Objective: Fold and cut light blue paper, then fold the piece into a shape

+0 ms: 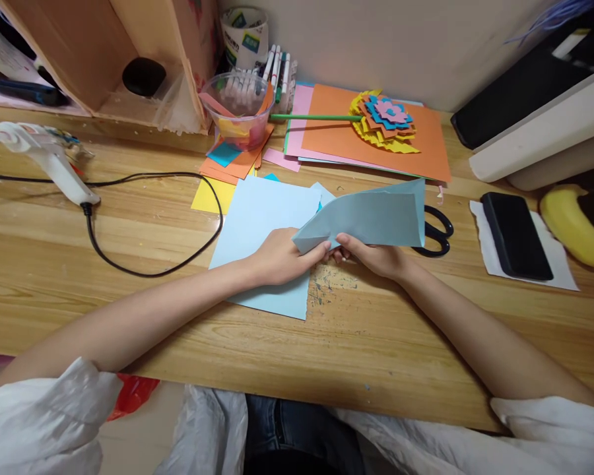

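Note:
Both hands pinch the lower edge of a folded light-blue sheet of paper [371,214], which stands up from them and curves toward the left. My left hand [284,257] has its thumb on the paper's lower left corner. Thumb uppermost, my right hand [376,256] grips farther along the same edge; its other fingers are partly hidden. Under my left wrist lies a larger light-blue sheet [267,218] on the wooden table. Black scissor handles [438,231] stick out behind the folded paper, their blades hidden.
A white glue gun [54,165] and its black cord lie left. Behind are a clear plastic cup [242,119] of paper scraps, markers [280,69], and a layered paper flower [386,119] on an orange sheet [327,132]. Right are a black phone [517,234] and a yellow banana-shaped object [574,224].

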Available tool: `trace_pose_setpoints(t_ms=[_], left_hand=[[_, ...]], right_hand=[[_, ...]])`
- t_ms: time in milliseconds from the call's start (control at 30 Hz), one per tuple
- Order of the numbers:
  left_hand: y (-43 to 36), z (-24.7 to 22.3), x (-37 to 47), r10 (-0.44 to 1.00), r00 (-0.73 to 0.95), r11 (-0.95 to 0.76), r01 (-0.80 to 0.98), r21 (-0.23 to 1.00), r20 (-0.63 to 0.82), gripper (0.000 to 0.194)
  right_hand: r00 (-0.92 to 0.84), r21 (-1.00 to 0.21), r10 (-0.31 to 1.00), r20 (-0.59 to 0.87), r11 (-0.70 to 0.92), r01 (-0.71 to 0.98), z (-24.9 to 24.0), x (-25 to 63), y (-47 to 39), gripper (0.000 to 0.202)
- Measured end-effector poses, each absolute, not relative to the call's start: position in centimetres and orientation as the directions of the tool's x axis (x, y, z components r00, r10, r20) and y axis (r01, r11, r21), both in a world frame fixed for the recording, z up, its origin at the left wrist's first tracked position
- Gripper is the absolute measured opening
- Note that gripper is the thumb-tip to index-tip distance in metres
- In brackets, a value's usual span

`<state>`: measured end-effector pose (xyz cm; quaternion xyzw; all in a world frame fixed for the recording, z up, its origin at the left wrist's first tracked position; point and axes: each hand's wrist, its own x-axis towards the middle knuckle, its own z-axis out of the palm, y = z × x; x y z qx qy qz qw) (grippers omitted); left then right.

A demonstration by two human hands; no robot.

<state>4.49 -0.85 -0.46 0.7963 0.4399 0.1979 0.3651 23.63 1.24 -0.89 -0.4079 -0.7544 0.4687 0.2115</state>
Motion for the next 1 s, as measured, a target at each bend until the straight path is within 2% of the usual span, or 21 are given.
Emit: trace_pose_setpoints(t_ms=[167, 467, 667, 800, 1000], left_hand=[[-0.81, -0.57, 4.60, 0.850, 0.527, -0.358, 0.586, 0.727, -0.006, 0.041], [-0.74, -0.76, 4.60, 0.825, 0.564, -0.402, 0.544, 0.737, 0.034, 0.036], [-0.74, -0.61, 4.54, 0.877, 0.479, -0.265, 0.545, 0.796, -0.037, 0.038], [-0.69, -0.49, 4.43, 0.874, 0.484, -0.240, 0.514, 0.823, -0.047, 0.038], [-0.69, -0.43, 4.39, 0.869, 0.492, -0.228, 0.483, 0.846, -0.047, 0.040]], right_hand=[[-0.589, -0.799, 0.807, -0.036, 0.331, 0.502, -0.94, 23.75, 1.29, 0.036], [-0.585, -0.792, 0.808, -0.066, 0.314, 0.523, -0.79, 23.72, 1.26, 0.037], [-0.572, -0.780, 0.813, -0.113, 0.284, 0.558, -0.78, 23.69, 1.20, 0.027], [-0.506, -0.755, 0.843, -0.185, 0.207, 0.622, -0.75, 23.69, 1.07, 0.030], [-0.585, -0.830, 0.794, -0.164, 0.210, 0.517, -0.37, 23.47, 1.15, 0.036]])
